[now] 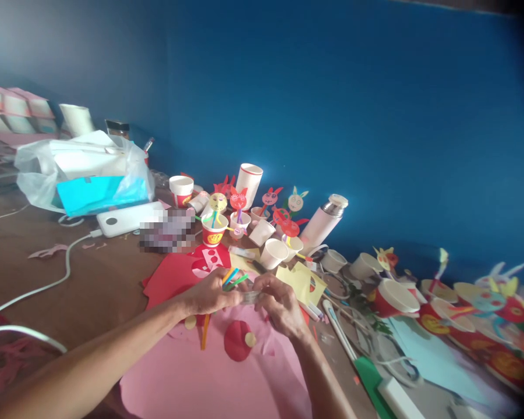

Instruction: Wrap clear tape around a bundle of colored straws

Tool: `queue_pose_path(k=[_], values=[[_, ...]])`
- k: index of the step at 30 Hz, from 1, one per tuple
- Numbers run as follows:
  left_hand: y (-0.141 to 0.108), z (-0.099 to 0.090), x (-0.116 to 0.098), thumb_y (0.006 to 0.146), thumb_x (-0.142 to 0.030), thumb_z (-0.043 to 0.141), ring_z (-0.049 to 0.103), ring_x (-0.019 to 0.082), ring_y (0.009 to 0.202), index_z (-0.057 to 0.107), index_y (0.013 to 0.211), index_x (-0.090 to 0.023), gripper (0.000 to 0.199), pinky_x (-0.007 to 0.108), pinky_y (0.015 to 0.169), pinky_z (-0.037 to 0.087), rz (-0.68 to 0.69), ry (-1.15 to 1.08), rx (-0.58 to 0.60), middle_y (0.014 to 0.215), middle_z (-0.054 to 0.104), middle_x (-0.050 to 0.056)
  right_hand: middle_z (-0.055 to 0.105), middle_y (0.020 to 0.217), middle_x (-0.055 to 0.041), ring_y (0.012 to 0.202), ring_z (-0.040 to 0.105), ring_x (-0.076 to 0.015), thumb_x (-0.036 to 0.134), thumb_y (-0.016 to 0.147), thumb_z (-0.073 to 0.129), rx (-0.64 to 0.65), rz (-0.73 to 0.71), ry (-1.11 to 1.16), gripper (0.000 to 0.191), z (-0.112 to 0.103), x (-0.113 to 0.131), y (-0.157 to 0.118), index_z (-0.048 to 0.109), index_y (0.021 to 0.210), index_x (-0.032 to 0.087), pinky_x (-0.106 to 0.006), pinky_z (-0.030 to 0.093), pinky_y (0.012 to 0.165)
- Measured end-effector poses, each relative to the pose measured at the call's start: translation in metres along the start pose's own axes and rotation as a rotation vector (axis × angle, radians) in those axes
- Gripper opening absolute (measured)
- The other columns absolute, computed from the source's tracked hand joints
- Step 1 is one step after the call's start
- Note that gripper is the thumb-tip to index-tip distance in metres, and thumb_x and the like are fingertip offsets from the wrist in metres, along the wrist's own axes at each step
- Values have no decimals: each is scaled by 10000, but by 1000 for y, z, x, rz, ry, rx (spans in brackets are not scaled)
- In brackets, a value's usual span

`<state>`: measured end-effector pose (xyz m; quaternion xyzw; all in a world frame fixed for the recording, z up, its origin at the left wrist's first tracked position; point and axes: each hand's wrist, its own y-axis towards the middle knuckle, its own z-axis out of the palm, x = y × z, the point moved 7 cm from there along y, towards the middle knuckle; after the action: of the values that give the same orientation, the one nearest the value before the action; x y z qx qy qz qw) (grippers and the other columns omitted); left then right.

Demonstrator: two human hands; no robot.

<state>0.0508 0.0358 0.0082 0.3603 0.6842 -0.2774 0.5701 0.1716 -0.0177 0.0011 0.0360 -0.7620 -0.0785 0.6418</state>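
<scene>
I see the left hand [213, 294] closed on coloured strips [230, 276], above pink paper [209, 387] on the desk [94, 276]. The right hand [283, 305] pinches a pale item [250, 297], too blurred to identify.

From the lower left, the bare left forearm [117, 352] is stretched toward the centre of the frame; from the lower right, the right forearm [325, 372]. Left hand [216, 292] and right hand [283, 304] are held close together, fingers bent.
</scene>
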Motion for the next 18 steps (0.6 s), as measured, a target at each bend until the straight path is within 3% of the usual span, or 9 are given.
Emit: queue_pose_path(k=[6,12,18], values=[[-1,-1,2,685,-256,545,411,76,490,577,766,-139,146,189,459,340,-59,-35,-28,557,455,-49,571,744,1,568,545,-99,125,703,482,5,-47,69,152,1,-1,1,592,797,169,-218,427,537],[-1,1,-9,695,-346,647,384,72,523,533,670,-138,238,193,481,307,-23,-126,-21,566,423,-53,550,638,26,556,514,-102,126,726,519,-27,-21,-80,127,1,2,0,579,824,182,-201,392,498],[0,-2,1,728,-421,616,391,79,517,545,734,-138,292,189,446,313,-33,-131,-43,584,433,-40,586,803,-4,601,578,-110,86,710,488,-16,-94,-7,236,2,9,0,607,890,182,-225,451,546]])
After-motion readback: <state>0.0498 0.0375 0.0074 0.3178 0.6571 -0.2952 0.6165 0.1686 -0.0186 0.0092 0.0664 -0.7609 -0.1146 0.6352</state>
